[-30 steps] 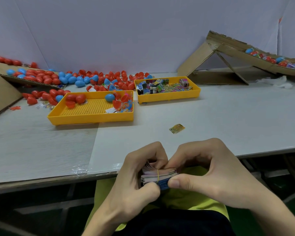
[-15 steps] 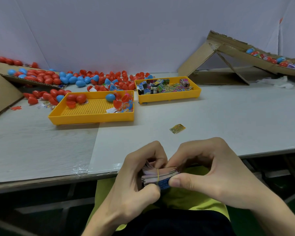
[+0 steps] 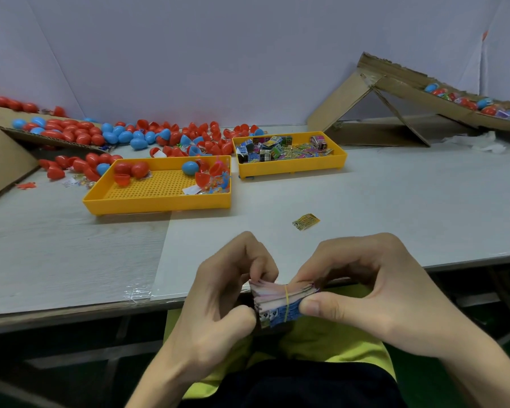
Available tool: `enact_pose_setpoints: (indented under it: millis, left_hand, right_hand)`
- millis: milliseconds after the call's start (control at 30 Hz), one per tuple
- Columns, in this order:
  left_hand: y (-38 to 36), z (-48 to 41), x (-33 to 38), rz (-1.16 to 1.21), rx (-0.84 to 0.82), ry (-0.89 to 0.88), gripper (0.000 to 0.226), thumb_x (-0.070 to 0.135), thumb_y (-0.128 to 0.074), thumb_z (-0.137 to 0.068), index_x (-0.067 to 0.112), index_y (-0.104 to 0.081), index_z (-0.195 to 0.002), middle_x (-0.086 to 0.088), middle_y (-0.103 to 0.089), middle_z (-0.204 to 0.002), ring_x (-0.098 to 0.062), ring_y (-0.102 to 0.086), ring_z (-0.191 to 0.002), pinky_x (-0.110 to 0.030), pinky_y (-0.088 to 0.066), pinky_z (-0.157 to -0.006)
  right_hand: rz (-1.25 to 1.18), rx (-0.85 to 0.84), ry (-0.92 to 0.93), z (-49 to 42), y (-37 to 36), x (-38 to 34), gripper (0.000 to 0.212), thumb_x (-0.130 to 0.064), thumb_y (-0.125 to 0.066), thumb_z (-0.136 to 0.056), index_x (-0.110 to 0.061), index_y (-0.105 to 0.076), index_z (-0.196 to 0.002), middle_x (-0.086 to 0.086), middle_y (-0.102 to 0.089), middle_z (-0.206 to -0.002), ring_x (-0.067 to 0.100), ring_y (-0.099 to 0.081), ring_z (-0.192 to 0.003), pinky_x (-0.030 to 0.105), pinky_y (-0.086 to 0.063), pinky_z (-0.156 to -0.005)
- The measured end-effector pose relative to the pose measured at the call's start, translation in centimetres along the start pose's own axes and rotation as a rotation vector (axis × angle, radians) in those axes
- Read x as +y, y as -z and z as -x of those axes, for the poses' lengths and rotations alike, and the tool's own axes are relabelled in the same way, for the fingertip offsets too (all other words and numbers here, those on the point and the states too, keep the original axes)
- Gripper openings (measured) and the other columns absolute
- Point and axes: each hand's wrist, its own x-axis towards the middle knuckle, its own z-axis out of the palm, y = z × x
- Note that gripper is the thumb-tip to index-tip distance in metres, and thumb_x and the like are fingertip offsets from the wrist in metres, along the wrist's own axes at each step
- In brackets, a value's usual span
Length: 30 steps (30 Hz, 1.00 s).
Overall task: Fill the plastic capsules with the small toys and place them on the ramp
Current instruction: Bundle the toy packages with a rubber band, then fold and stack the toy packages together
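Both hands hold a small bundle of paper slips (image 3: 280, 301) bound with a yellow rubber band, at the table's front edge above my lap. My left hand (image 3: 218, 301) pinches its left end; my right hand (image 3: 374, 287) grips its right end, thumb on the blue front. Red and blue plastic capsules (image 3: 106, 134) lie heaped at the back left. A yellow tray (image 3: 159, 201) holds a few capsules and halves. A second yellow tray (image 3: 292, 167) holds small packaged toys. The cardboard ramp (image 3: 409, 86) at the back right carries several filled capsules (image 3: 468, 103).
One loose yellow slip (image 3: 306, 221) lies on the grey table (image 3: 395, 201) ahead of my hands. A cardboard box wall (image 3: 0, 160) stands at the far left. Crumpled white plastic (image 3: 480, 142) lies under the ramp. A purple-white wall closes the back.
Both hands stay at the bundle; the fingers have shifted slightly on its top edge. Nothing else has moved.
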Motion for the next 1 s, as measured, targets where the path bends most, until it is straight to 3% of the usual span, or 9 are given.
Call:
enact_pose_setpoints:
  millis: [167, 233, 333, 600, 733, 800, 867, 1000]
  left_hand:
    - [0.9, 0.1, -0.4, 0.008, -0.011, 0.034, 0.040, 0.026, -0.066, -0.071, 0.020, -0.054, -0.109, -0.006, -0.058, -0.099, -0.031, -0.055, -0.087, -0.040, -0.046, -0.075]
    - [0.9, 0.0, -0.5, -0.093, 0.036, 0.049, 0.044, 0.026, -0.076, -0.076, 0.023, -0.058, -0.116, -0.002, -0.062, -0.099, -0.030, -0.061, -0.087, -0.037, -0.050, -0.076]
    - [0.8, -0.6, -0.5, -0.166, 0.109, -0.009, 0.030, 0.020, -0.079, -0.076, 0.026, -0.068, -0.103, 0.002, -0.066, -0.096, -0.023, -0.066, -0.085, -0.025, -0.052, -0.077]
    - [2.8, -4.1, -1.2, -0.493, 0.198, -0.193, 0.021, 0.007, -0.079, -0.082, 0.013, -0.070, -0.100, 0.003, -0.063, -0.110, -0.020, -0.065, -0.107, -0.027, -0.058, -0.081]
    - [4.7, -7.6, -2.7, -0.599, 0.074, -0.012, 0.031, 0.019, -0.083, -0.079, 0.018, -0.063, -0.103, 0.011, -0.064, -0.116, -0.003, -0.062, -0.107, -0.018, -0.054, -0.081]
    - [5.1, -9.0, -4.0, -0.695, 0.043, 0.073, 0.027, 0.022, -0.084, -0.079, 0.021, -0.061, -0.094, 0.013, -0.067, -0.104, 0.002, -0.061, -0.096, -0.016, -0.051, -0.073]
    - [5.3, -9.8, -5.6, -0.744, 0.007, 0.116, 0.024, 0.014, -0.083, -0.079, 0.019, -0.061, -0.087, 0.006, -0.068, -0.092, -0.003, -0.060, -0.087, -0.015, -0.044, -0.066]
    - [5.6, -9.7, -7.1, -0.634, -0.056, 0.231, 0.039, 0.011, -0.081, -0.080, 0.021, -0.061, -0.113, 0.005, -0.062, -0.096, -0.007, -0.063, -0.087, -0.011, -0.048, -0.072]
  right_hand:
    - [0.022, 0.088, 0.029, -0.1, 0.0, 0.6, 0.016, -0.018, -0.078, -0.076, -0.028, -0.076, -0.088, -0.006, -0.074, -0.086, 0.018, -0.070, -0.081, 0.024, -0.055, -0.075]
    - [0.065, 0.132, 0.068, -0.1, -0.3, 1.0, 0.015, -0.019, -0.078, -0.076, -0.028, -0.077, -0.088, -0.008, -0.073, -0.088, 0.019, -0.069, -0.082, 0.024, -0.055, -0.072]
    - [0.147, 0.213, 0.149, -0.2, -0.8, 1.5, 0.018, -0.016, -0.080, -0.074, -0.026, -0.076, -0.089, -0.010, -0.070, -0.090, 0.017, -0.067, -0.084, 0.020, -0.051, -0.071]
    - [0.285, 0.322, 0.289, -3.9, -1.0, 4.0, 0.025, -0.007, -0.080, -0.077, -0.017, -0.076, -0.099, -0.009, -0.070, -0.102, 0.011, -0.067, -0.095, 0.020, -0.055, -0.075]
    - [0.485, 0.372, 0.362, -7.7, 0.0, 6.3, 0.023, -0.001, -0.083, -0.076, -0.008, -0.076, -0.096, 0.002, -0.071, -0.100, 0.011, -0.066, -0.092, 0.024, -0.054, -0.081]
    - [0.518, 0.321, 0.324, -8.9, 0.3, 7.7, 0.024, 0.003, -0.082, -0.074, -0.007, -0.077, -0.095, 0.003, -0.070, -0.098, 0.012, -0.065, -0.091, 0.026, -0.053, -0.082]
    - [0.487, 0.219, 0.258, -9.3, 0.3, 9.1, 0.026, 0.007, -0.079, -0.073, -0.008, -0.078, -0.094, 0.002, -0.069, -0.097, 0.008, -0.063, -0.088, 0.027, -0.052, -0.078]
    - [0.384, 0.157, 0.151, -9.0, 0.3, 10.5, 0.032, 0.005, -0.069, -0.079, -0.018, -0.078, -0.098, -0.010, -0.068, -0.098, 0.003, -0.064, -0.091, 0.015, -0.048, -0.071]
